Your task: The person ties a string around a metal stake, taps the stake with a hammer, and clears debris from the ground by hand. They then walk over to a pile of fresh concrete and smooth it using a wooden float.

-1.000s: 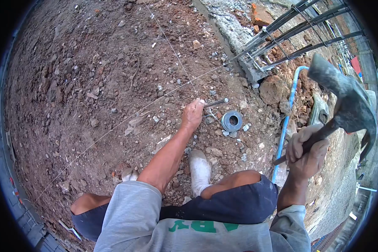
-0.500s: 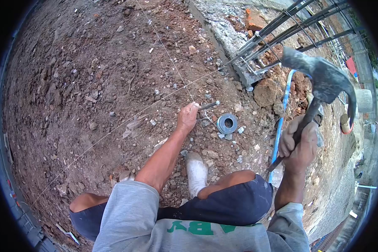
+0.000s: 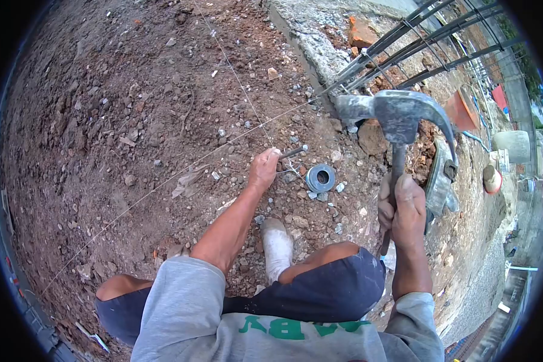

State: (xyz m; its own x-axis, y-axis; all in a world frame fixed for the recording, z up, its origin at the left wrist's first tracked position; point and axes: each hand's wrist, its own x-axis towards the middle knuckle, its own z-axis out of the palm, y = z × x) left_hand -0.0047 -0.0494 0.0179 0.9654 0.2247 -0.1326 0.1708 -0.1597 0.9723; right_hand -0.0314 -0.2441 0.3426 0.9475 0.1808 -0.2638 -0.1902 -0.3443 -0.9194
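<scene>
My left hand [image 3: 264, 169] is closed around a short metal rod [image 3: 292, 152] that stands tilted at the ground, its free end pointing to the right. In my right hand [image 3: 404, 208] I grip the handle of a worn claw hammer [image 3: 399, 114], raised above the soil with its striking face towards the left. Just right of the rod lies a round grey spool [image 3: 321, 178], with some thin line between it and my left hand. A taut string [image 3: 181, 172] runs diagonally across the ground, past my left hand. The rod's lower end is hidden by my fingers.
Rubble and reddish soil [image 3: 102, 151] cover the ground. Steel rebar [image 3: 416, 36] juts out above a concrete footing [image 3: 311, 48] at upper right, near a broken brick [image 3: 363, 31]. My foot [image 3: 277, 247] stands below the spool. A bucket [image 3: 492, 179] sits farther right.
My right hand has brought the hammer left, and its head has turned more level. My left hand still holds the rod in nearly the same place.
</scene>
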